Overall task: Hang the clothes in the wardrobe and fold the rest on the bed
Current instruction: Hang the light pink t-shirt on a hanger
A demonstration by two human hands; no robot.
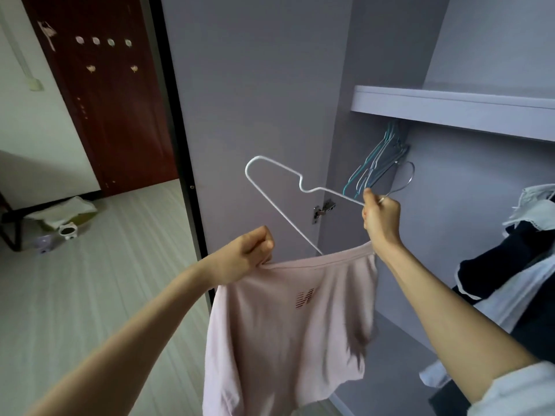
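The pink shirt point(288, 322) hangs nearest, stretched open at its collar between both hands so a hanger can go in: the left hand point(249, 253) pinches the collar's left end, while the right hand point(380, 217), just above the collar's right end, has its fingers curled round the white wire hanger point(277, 205), whose lower arm already slants down into the neck opening. Beyond the shirt stands the open wardrobe point(270, 100), with spare hangers point(379, 163) bunched under its shelf point(450, 111) just above the right hand and dark and white clothes point(510, 265) hanging right of the shirt.
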